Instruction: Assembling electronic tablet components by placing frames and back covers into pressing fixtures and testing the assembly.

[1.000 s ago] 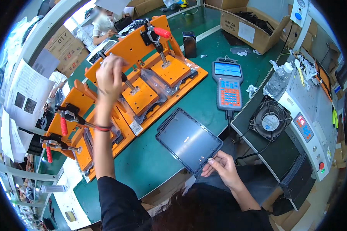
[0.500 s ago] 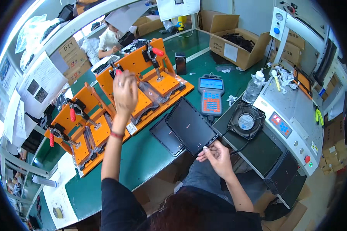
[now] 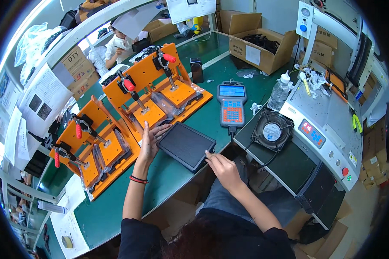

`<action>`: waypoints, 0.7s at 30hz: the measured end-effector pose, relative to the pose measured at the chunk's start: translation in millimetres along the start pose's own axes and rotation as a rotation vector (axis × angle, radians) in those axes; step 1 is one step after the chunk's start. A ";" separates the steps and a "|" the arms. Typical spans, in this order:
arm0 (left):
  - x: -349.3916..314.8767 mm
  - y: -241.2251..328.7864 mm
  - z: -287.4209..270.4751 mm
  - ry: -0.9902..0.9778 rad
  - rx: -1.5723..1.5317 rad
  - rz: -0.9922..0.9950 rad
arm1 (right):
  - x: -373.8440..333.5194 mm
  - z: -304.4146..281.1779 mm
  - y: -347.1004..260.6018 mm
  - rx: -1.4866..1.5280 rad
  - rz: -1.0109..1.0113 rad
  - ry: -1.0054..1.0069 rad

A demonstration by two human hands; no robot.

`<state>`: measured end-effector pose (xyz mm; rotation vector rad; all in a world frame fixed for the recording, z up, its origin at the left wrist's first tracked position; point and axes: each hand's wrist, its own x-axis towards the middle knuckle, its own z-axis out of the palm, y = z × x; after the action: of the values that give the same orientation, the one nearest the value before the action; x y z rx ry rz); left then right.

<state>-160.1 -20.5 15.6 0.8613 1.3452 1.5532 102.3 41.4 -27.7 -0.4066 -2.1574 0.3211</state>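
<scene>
A rectangular black panel (image 3: 188, 144) with a raised rim and a plain dark face lies near the front edge of the green table, apparently stacked on another black piece. My left hand (image 3: 148, 142) is at its left corner, fingers stretched out and thumb up, palm toward the edge. At the right corner, the fingertips of my right hand (image 3: 222, 169) pinch the panel's edge. Left of the panel stands an orange clamp fixture (image 3: 145, 113) with red-handled toggle clamps; a second orange fixture (image 3: 90, 166) is nearer me. Clear plastic film lies around their pads.
A handheld device (image 3: 232, 103) with keypad and screen lies beyond the panel. Right of it are a black fan (image 3: 272, 131), a clear bottle (image 3: 280, 93) and a white machine (image 3: 315, 131). A cardboard box (image 3: 263, 54) of black parts stands behind. Another person (image 3: 116, 49) sits across the table.
My left hand has left the red clamp handle and come down to the panel. The panel my right hand held tilted now lies over the other one, its plain face up.
</scene>
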 end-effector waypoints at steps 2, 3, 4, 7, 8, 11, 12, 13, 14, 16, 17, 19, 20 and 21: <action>11.3 -11.9 -6.6 0.004 0.053 0.021 | -1.6 9.7 4.5 0.084 0.045 0.071; 16.1 -16.1 -6.4 0.005 0.101 0.043 | -3.9 14.0 7.2 0.082 0.060 0.070; 18.1 -18.0 -3.7 -0.006 0.181 0.079 | -6.0 18.0 9.6 0.069 0.069 0.076; 25.0 -34.3 -7.9 -0.046 0.438 0.205 | -9.6 20.7 8.8 0.021 0.073 0.077; 22.7 -39.0 -9.5 -0.059 0.450 0.234 | -11.0 20.9 7.3 -0.014 0.054 0.076; 22.2 -39.1 0.1 -0.049 0.518 0.260 | -18.5 24.0 8.8 -0.011 0.060 0.067; 22.5 -41.2 1.8 -0.032 0.519 0.274 | -20.4 26.0 8.4 -0.013 0.065 0.065; 22.0 -42.7 2.1 -0.035 0.517 0.270 | -22.9 28.0 7.4 -0.011 0.075 0.062; 20.7 -44.3 1.8 -0.015 0.547 0.273 | -24.9 29.3 6.7 -0.007 0.083 0.060; 18.2 -47.5 0.2 0.003 0.577 0.274 | -25.9 29.4 4.6 0.012 0.109 0.050; 16.5 -49.9 -1.0 0.035 0.573 0.276 | -26.2 29.3 3.4 0.034 0.131 0.040; 16.9 -51.8 0.4 0.053 0.563 0.283 | -26.3 27.1 1.2 0.037 0.149 0.038; 16.5 -52.0 0.6 0.049 0.569 0.304 | -26.8 26.4 0.2 0.049 0.162 0.033; 16.0 -51.3 0.0 0.049 0.578 0.323 | -26.7 27.6 0.4 0.050 0.164 0.032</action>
<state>-157.1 -4.5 -35.6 1.4601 1.7980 1.4375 94.4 28.8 -63.1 -0.5576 -2.0848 0.4561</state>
